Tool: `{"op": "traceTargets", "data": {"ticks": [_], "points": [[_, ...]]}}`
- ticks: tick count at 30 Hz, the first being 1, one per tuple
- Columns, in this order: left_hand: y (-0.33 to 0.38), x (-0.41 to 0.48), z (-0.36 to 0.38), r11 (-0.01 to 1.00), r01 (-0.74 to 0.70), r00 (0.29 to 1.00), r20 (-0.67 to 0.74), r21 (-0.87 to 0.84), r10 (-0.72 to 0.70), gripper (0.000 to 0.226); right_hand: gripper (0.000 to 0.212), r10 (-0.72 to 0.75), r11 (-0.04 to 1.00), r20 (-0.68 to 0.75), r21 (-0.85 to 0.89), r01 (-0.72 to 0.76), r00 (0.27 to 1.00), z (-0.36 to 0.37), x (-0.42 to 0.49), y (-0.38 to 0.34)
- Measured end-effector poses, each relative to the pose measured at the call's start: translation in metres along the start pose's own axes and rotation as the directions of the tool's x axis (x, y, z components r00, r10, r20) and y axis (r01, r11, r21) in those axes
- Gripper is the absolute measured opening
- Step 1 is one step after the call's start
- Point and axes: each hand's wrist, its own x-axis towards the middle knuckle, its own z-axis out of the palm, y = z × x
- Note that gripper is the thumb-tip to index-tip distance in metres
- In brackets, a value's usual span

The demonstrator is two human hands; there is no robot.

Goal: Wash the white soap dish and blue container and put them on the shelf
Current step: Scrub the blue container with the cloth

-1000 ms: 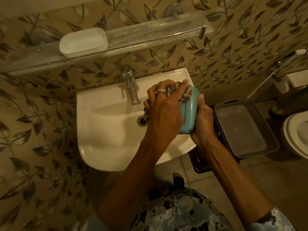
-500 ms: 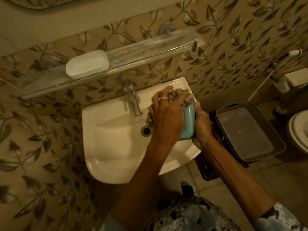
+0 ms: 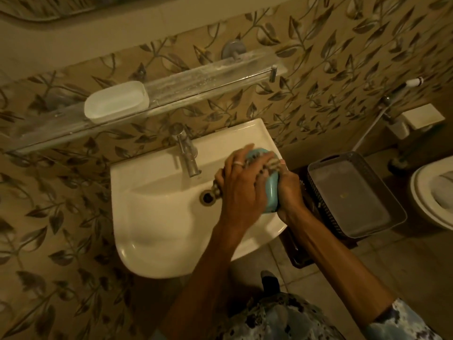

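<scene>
On my feed the left hand (image 3: 241, 190) has its fingers curled over a patterned cloth (image 3: 270, 165), pressing it onto the blue container (image 3: 272, 195). The right hand (image 3: 290, 190) grips that container from the other side, over the right edge of the sink (image 3: 159, 217), near the tap (image 3: 187, 155). The white soap dish (image 3: 116, 101) sits toward the left end of the shelf (image 3: 208, 77).

Dim, warm yellowish light. Tan wall tiles (image 3: 343, 57) carry a leaf-and-vine pattern. A glass shelf (image 3: 208, 79) is mounted above a white washbasin (image 3: 159, 217) with a chrome tap (image 3: 187, 155). To the right stand a grey lattice basket (image 3: 321, 201) and a white toilet (image 3: 431, 200), on beige floor tiles (image 3: 404, 266).
</scene>
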Motion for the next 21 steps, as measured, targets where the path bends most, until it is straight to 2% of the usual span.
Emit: {"op": "traceTargets", "data": {"ticks": [2, 3, 6, 8, 10, 13, 15, 17, 19, 21], "points": [[-0.018, 0.020, -0.006, 0.996, 0.071, 0.997, 0.003, -0.061, -0.071, 0.035, 0.044, 0.022, 1.000, 0.030, -0.017, -0.022, 0.999, 0.004, -0.002, 0.002], [-0.029, 0.025, -0.008, 0.977, 0.153, 0.988, 0.006, -0.148, -0.154, 0.035, 0.044, 0.025, 0.999, 0.033, -0.022, -0.024, 0.999, 0.006, -0.002, 0.002], [-0.053, 0.018, -0.006, 0.806, 0.426, 0.899, 0.093, -0.411, -0.427, 0.037, 0.045, 0.034, 0.999, -0.002, -0.040, -0.034, 0.999, 0.006, -0.002, 0.002], [-0.051, -0.009, 0.000, 0.764, 0.476, 0.869, 0.103, -0.434, -0.483, 0.036, 0.048, 0.074, 0.997, -0.033, 0.004, -0.074, 0.997, 0.003, 0.000, 0.004], [-0.036, -0.044, 0.006, 0.822, 0.381, 0.912, 0.028, -0.423, -0.409, 0.033, 0.048, 0.058, 0.998, -0.085, 0.006, -0.058, 0.995, 0.000, 0.002, 0.004], [-0.018, -0.078, 0.014, 0.944, 0.143, 0.985, -0.051, -0.299, -0.165, 0.039, 0.046, -0.093, 0.986, -0.168, -0.153, 0.067, 0.981, 0.004, -0.001, 0.002], [-0.013, -0.076, 0.018, 0.980, 0.088, 0.993, -0.062, -0.179, -0.100, 0.040, 0.048, -0.148, 0.972, -0.132, -0.202, 0.120, 0.980, 0.008, -0.007, 0.003], [-0.006, -0.060, 0.015, 0.999, 0.028, 0.994, -0.101, -0.046, -0.033, 0.038, 0.050, -0.182, 0.955, -0.035, -0.243, 0.169, 0.983, 0.009, -0.012, 0.008], [-0.004, -0.037, 0.007, 0.998, 0.013, 0.997, -0.078, 0.068, -0.007, 0.038, 0.047, -0.201, 0.935, 0.023, -0.292, 0.199, 0.979, 0.010, -0.017, 0.014], [-0.011, -0.009, -0.002, 0.990, 0.108, 0.994, -0.034, 0.095, -0.105, 0.038, 0.043, -0.189, 0.931, 0.016, -0.315, 0.184, 0.982, 0.014, -0.023, 0.017]]}}
